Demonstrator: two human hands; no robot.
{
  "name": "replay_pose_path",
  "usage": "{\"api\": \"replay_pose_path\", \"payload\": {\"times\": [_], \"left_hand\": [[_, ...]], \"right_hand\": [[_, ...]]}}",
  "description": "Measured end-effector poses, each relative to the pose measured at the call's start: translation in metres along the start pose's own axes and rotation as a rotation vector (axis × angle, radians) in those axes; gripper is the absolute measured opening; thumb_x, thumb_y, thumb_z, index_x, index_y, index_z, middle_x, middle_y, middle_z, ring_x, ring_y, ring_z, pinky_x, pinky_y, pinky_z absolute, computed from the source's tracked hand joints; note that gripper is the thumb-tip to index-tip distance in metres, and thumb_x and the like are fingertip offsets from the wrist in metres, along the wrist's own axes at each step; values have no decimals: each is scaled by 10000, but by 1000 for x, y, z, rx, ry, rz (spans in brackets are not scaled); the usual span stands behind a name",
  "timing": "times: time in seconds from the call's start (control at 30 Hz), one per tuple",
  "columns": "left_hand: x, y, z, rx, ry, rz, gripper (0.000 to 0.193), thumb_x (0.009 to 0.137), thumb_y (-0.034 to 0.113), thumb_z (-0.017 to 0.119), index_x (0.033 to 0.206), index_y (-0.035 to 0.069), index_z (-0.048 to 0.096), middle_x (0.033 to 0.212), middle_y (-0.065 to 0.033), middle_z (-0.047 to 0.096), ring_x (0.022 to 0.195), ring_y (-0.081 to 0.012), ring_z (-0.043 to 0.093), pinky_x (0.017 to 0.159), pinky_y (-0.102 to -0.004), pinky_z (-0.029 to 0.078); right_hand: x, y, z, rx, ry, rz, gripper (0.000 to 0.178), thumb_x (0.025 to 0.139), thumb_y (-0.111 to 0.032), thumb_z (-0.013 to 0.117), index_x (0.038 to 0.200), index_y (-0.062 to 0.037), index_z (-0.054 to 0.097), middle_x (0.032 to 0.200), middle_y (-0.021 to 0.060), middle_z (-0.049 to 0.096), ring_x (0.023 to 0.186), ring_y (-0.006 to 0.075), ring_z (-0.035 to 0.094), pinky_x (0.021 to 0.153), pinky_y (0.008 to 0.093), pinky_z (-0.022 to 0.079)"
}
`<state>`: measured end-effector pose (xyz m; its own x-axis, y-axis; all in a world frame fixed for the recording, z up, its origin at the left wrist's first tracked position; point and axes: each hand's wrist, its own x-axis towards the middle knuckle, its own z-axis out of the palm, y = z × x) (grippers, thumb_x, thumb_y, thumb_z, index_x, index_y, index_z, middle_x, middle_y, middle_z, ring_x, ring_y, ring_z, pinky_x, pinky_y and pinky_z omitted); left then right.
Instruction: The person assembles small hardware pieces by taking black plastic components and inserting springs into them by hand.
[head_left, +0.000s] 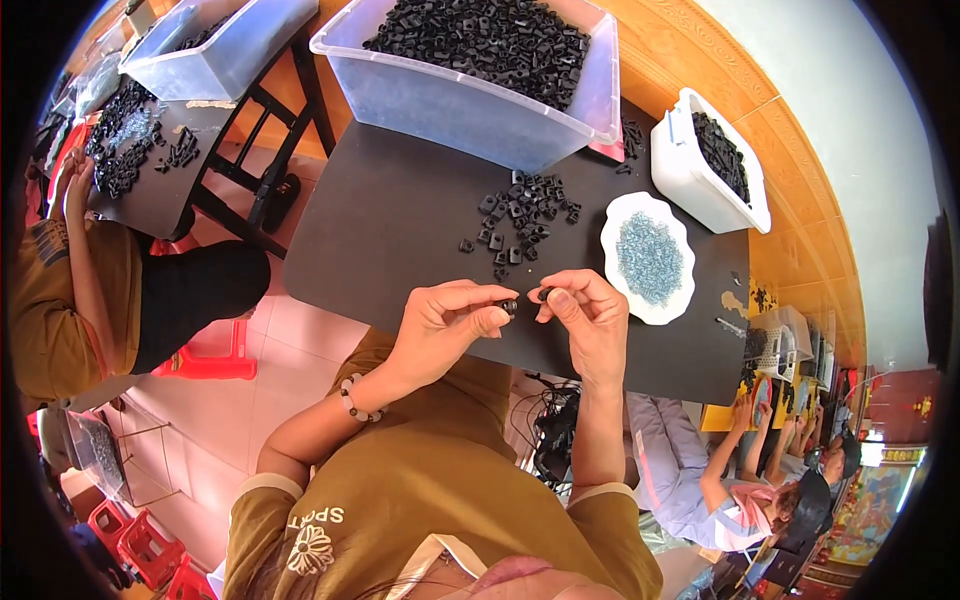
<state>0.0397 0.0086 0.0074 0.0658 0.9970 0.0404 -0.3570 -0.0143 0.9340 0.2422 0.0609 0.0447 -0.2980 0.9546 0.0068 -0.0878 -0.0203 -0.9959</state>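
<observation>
Between thumb and forefinger, my left hand (455,325) pinches a small black plastic part (509,307) above the table's front edge. Close by on its right, my right hand (590,315) pinches another small black piece (545,294), mostly hidden by the fingertips. A small gap separates the two pieces. Just beyond my hands lies a loose pile of black plastic parts (517,212) on the dark table (390,215). Right of the pile is a white scalloped dish (682,290) holding many small clear bluish pieces (650,255).
A large clear tub (450,110) full of black parts stands at the table's far side, with a white bin (690,185) of black parts to its right. Co-workers sit at the left (70,300) and lower right (700,480). A red stool (215,360) is at the left.
</observation>
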Motion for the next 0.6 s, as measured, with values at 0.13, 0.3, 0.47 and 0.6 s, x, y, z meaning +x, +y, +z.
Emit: {"api": "replay_pose_path", "payload": {"times": [0.13,0.3,0.47,0.6], "left_hand": [[0,-1,3,-21,3,67,268,960,130,759,1194,-1,755,909,-48,684,780,-91,637,717,-238,541],[2,1,5,115,18,163,240,939,102,770,1166,26,774,877,-50,703,789,-94,627,693,-241,501],[2,0,8,172,14,210,232,908,80,791,1138,53,788,861,-50,716,763,-98,611,659,-250,466],[2,0,8,263,1,291,245,897,87,803,1138,53,788,867,-54,720,743,-101,614,647,-252,470]], "right_hand": [[-7,3,6,105,0,-35,162,961,-112,758,1040,26,725,920,92,757,761,95,650,718,236,528],[-13,4,3,228,-39,20,173,910,-87,808,1026,18,734,863,50,724,754,91,648,686,228,509],[-16,4,2,218,-55,18,168,894,-54,816,1018,29,739,895,58,720,781,92,651,720,231,520],[-17,1,4,186,-61,29,138,893,-19,805,998,42,740,919,70,712,811,100,658,754,233,530]]}}
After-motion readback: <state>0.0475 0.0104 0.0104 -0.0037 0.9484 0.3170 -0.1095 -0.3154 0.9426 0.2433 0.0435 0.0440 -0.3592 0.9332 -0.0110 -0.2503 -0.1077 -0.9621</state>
